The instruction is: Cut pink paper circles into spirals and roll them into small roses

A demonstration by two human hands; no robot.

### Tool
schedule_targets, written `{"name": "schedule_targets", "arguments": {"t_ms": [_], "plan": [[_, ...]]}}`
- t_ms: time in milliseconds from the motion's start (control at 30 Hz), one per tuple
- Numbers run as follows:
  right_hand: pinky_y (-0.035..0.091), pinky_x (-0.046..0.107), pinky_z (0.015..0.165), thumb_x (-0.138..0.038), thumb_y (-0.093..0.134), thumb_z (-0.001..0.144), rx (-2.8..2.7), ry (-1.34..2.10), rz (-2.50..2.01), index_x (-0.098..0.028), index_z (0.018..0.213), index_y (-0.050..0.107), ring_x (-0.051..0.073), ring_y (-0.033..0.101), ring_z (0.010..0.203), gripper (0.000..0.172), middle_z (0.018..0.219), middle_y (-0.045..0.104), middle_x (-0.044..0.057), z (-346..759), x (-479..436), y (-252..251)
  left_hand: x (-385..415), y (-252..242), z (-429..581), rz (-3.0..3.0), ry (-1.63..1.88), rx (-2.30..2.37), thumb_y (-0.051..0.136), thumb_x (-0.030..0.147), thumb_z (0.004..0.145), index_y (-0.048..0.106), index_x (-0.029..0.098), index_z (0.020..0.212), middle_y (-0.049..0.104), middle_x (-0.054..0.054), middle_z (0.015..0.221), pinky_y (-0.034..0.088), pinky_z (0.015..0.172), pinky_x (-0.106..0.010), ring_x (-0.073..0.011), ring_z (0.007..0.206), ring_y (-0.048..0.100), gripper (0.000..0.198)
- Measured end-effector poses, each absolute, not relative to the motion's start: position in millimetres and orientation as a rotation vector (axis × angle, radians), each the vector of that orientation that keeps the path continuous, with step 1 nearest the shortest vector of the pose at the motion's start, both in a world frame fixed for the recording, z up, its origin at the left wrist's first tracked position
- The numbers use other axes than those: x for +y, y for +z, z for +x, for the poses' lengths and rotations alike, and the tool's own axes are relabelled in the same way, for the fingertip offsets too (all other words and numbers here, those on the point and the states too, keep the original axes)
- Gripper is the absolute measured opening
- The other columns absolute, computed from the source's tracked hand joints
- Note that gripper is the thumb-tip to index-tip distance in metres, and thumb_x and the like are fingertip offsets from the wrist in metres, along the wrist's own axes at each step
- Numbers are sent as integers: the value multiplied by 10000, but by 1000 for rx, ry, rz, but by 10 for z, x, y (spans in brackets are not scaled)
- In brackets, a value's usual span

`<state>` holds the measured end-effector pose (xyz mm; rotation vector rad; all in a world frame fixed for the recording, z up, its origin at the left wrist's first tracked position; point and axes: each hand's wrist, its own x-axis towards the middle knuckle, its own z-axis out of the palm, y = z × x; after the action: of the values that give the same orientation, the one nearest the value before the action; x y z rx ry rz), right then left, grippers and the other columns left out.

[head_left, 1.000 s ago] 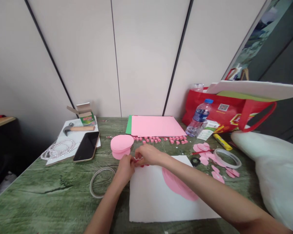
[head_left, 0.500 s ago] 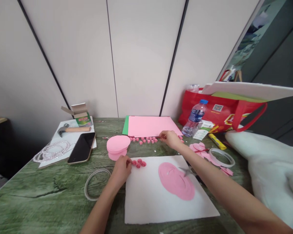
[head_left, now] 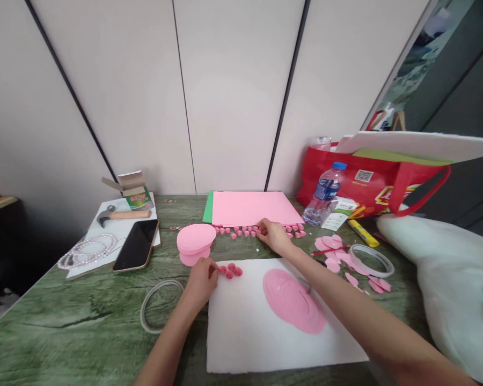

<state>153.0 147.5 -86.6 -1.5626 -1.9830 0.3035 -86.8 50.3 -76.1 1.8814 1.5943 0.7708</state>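
My left hand (head_left: 203,279) is closed in a pinch at the upper left corner of a white board (head_left: 241,327). Beside its fingertips sits a cluster of several deep-pink rolled paper roses (head_left: 230,271) on the board; what it pinches is hidden. My right hand (head_left: 272,236) reaches across the board, fingers bent together at a row of small pink paper roses (head_left: 237,232). Whether a rose is between those fingers I cannot make out. A large pink paper round with curved cuts (head_left: 292,303) lies on the board, with scissors partly behind my right forearm.
Stacked pink paper rounds (head_left: 195,236), pink sheets (head_left: 253,208) and a tape roll (head_left: 145,311) surround the board. Left are a phone (head_left: 136,245), hammer (head_left: 124,214) and beads (head_left: 88,251). Right are paper scraps (head_left: 332,244), another tape roll (head_left: 386,264), glue stick (head_left: 363,233), bottle (head_left: 326,193) and red bag (head_left: 370,182).
My right hand has moved slightly left along the row of small roses, uncovering more of them on its right. My left hand stays at the board's corner. The view has shifted slightly.
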Motion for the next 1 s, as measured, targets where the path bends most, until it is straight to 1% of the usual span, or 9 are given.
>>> {"name": "schedule_targets", "arguments": {"t_ms": [100, 200, 267, 367, 467, 567, 700, 867, 1000], "plan": [[451, 238, 586, -118, 538, 727, -1961, 318, -1529, -148, 864, 542, 139, 599, 624, 139, 714, 650, 35, 1495, 1306, -806, 502, -754, -865, 1885, 769, 1590, 458, 81, 692, 527, 160, 625, 492, 45, 490, 356, 502, -232, -124, 483, 495, 125], [461, 229, 579, -189, 526, 760, -1978, 367, -1455, -176, 853, 529, 132, 602, 627, 95, 718, 646, 14, 1386, 966, -714, 507, -759, -857, 1888, 768, 1598, 461, 73, 690, 524, 161, 615, 494, 42, 497, 364, 517, -237, -129, 502, 507, 131], [466, 216, 560, -236, 534, 771, -2005, 501, -1315, -191, 856, 513, 123, 598, 613, 98, 742, 643, 11, 1278, 695, -661, 510, -763, -851, 1894, 761, 1604, 460, 60, 688, 523, 161, 617, 489, 41, 497, 368, 531, -241, -133, 514, 510, 139], [441, 204, 517, -224, 557, 760, -2081, 600, -1206, -195, 771, 506, 111, 568, 560, 60, 716, 611, -1, 1121, 353, -623, 510, -762, -843, 1903, 753, 1611, 465, 45, 684, 523, 159, 627, 484, 39, 500, 371, 548, -247, -140, 529, 512, 140], [416, 206, 513, -172, 587, 736, -2187, 545, -1266, -180, 733, 513, 118, 551, 554, 74, 673, 586, -1, 1014, 187, -637, 504, -757, -842, 1905, 750, 1607, 468, 36, 683, 516, 159, 640, 483, 43, 506, 376, 551, -245, -134, 524, 508, 139], [399, 219, 524, -164, 604, 733, -2281, 429, -1339, -164, 743, 527, 135, 553, 569, 78, 691, 595, 23, 953, 174, -669, 500, -762, -849, 1895, 758, 1608, 465, 30, 690, 515, 153, 680, 489, 47, 519, 383, 553, -243, -128, 520, 509, 133], [364, 225, 510, -204, 618, 741, -2354, 269, -1383, -161, 751, 538, 151, 555, 571, 92, 697, 608, 37, 905, 220, -703, 509, -784, -860, 1877, 779, 1616, 470, 22, 684, 528, 141, 721, 506, 43, 543, 387, 560, -239, -123, 534, 520, 138], [314, 229, 487, -268, 668, 703, -2401, 171, -1445, -160, 755, 554, 162, 549, 556, 165, 683, 612, 39, 890, 221, -709, 520, -805, -862, 1874, 786, 1607, 473, 18, 680, 535, 141, 712, 508, 44, 542, 386, 559, -236, -120, 533, 520, 141], [302, 225, 496, -210, 640, 720, -2395, 148, -1484, -158, 727, 557, 151, 541, 555, 98, 669, 606, 30, 892, 226, -704, 528, -817, -858, 1873, 782, 1606, 472, 24, 681, 533, 142, 709, 502, 48, 534, 386, 550, -237, -119, 521, 514, 134]]}}
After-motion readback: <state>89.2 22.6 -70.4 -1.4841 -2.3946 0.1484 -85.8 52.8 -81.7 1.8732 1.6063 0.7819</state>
